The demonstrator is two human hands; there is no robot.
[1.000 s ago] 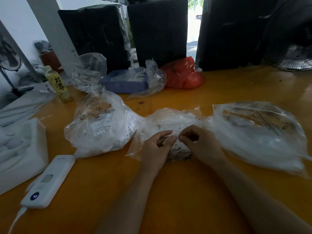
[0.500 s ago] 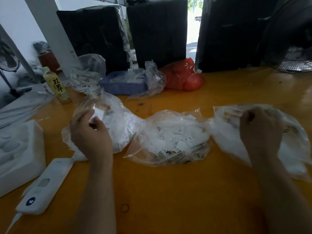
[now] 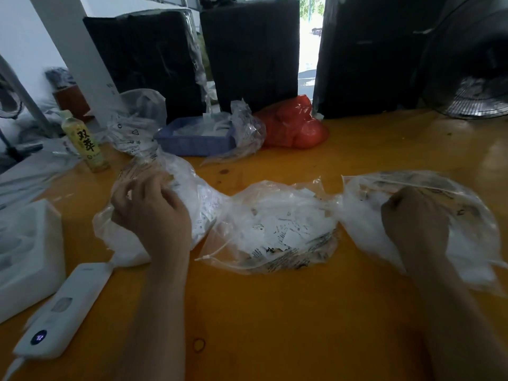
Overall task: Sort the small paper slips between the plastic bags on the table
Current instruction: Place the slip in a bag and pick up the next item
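Three clear plastic bags lie in a row across the orange worktop (image 3: 275,325). The middle bag (image 3: 275,232), at the centre of the view, lies with its mouth gaping, and a loose heap of small white paper slips (image 3: 286,229) with black print shows inside it. At 9 o'clock from it sits the left bag (image 3: 192,204), bulging with white slips. The left hand (image 3: 154,213) rests on top of this bag with its fingers curled down at the opening; whether they pinch a slip or the plastic cannot be told. At 3 o'clock from the middle bag lies the right bag (image 3: 453,215), also holding white slips. The right hand (image 3: 412,215) is over it, fingers curled in; what they grip, if anything, cannot be told. The two hands are well apart, one on each outer bag.

Toward 12 o'clock stand a blue tray (image 3: 192,138) holding white pieces, a crumpled clear bag beside it, and a red bag (image 3: 297,127). At 10 o'clock stands a yellow-labelled bottle (image 3: 85,144). At 8 o'clock lie a white device (image 3: 63,312) with a lit round display and a white foam block (image 3: 27,257).
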